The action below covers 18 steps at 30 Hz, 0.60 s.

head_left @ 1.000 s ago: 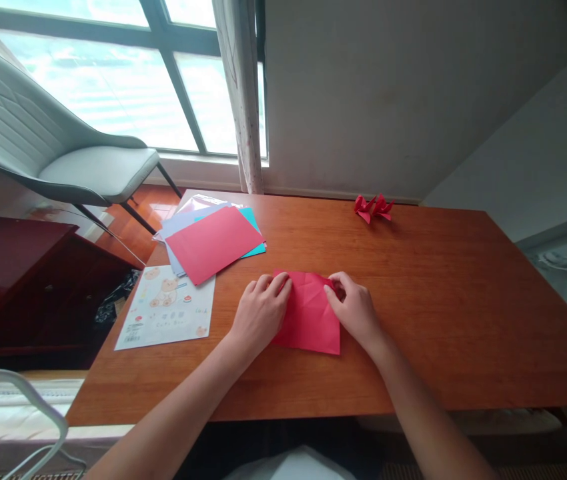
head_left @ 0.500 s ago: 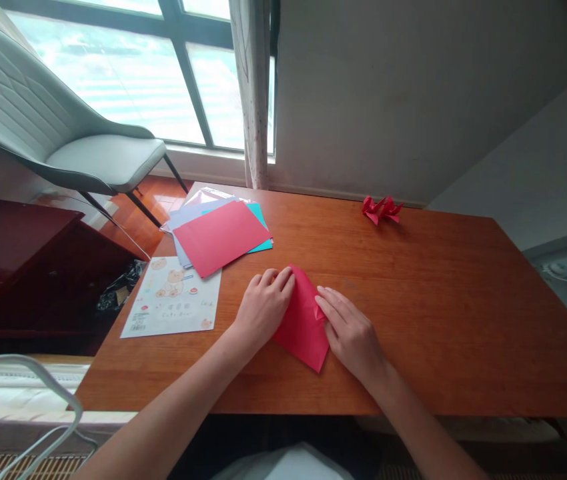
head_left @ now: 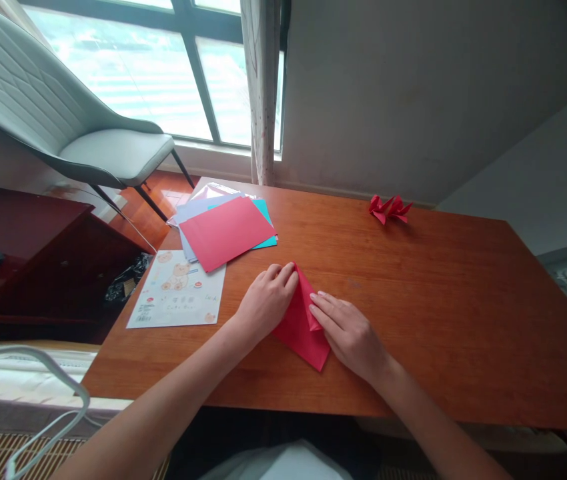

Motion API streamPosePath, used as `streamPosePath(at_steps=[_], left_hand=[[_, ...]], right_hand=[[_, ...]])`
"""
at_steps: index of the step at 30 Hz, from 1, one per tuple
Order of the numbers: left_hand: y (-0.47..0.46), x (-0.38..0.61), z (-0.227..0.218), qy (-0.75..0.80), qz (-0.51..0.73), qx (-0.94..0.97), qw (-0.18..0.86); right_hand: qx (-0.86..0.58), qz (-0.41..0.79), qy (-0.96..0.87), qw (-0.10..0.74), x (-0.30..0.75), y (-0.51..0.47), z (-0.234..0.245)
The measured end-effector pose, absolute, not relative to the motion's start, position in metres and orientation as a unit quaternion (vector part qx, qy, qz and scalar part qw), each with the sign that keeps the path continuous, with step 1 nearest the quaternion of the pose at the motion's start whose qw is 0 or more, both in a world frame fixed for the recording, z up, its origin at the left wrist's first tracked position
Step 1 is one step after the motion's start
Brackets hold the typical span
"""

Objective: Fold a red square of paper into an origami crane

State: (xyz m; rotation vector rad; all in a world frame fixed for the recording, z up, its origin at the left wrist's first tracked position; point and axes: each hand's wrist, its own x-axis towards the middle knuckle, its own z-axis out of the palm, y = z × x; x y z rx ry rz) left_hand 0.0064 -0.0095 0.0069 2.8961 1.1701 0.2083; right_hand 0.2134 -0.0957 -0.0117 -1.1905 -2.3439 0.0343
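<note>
A sheet of red origami paper (head_left: 303,337), partly folded, lies on the wooden table in front of me. My left hand (head_left: 269,297) is closed on its upper corner, fingers curled at the tip. On the right side, my right hand (head_left: 346,327) has its fingers together over a folded flap; the thumb is mostly hidden. The flap stands slightly raised near the fingertips, and its crease runs from the top corner downward. The paper's lower point sticks out between my hands.
A stack of coloured paper (head_left: 228,232), red on top, lies back left beside a bear-printed white paper pack (head_left: 178,300). Folded red paper figures (head_left: 389,209) stand near the wall on the table (head_left: 443,320). A chair (head_left: 113,150) is by the window.
The right flap has been folded further inward across the paper, and my right fingers have moved slightly left with it. My left hand stays at the top corner. The view has shifted slightly.
</note>
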Motion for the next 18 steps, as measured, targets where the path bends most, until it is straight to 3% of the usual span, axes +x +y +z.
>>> streamPosePath(at_steps=[10,18], left_hand=[[-0.006,0.005,0.006,0.358,0.078,0.93,0.015],[0.004,-0.007,0.002,0.336,0.182,0.921,0.077]], right_hand=[[-0.449,0.038,-0.854,0.261,0.216,-0.095,-0.015],[-0.584,0.082,-0.731,0.343,0.216,-0.086,-0.02]])
